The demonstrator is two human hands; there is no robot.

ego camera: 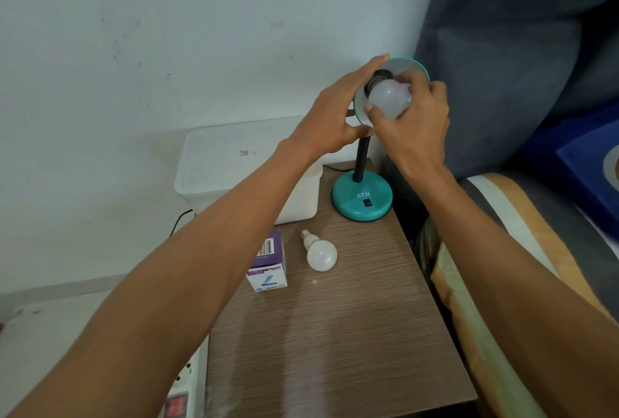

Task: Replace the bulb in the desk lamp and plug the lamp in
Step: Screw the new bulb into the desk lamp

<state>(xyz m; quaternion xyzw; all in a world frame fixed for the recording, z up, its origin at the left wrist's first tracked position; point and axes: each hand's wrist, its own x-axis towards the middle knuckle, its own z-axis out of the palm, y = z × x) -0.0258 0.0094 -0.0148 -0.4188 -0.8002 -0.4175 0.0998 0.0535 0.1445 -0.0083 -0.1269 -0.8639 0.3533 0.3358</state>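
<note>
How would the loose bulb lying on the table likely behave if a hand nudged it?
The loose bulb lies on its side on the smooth wood-grain table, so its round dome would probably let it roll, likely curving toward its narrower screw base. It looks light for its size. Its frosted surface may be slightly slippery.

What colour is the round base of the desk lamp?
Teal, with white letters and a black switch on the lamp base; the head view shows it clearly.

Soft, even, dim light; faint shadows, wide-angle bending at edges, slight blur.
</note>
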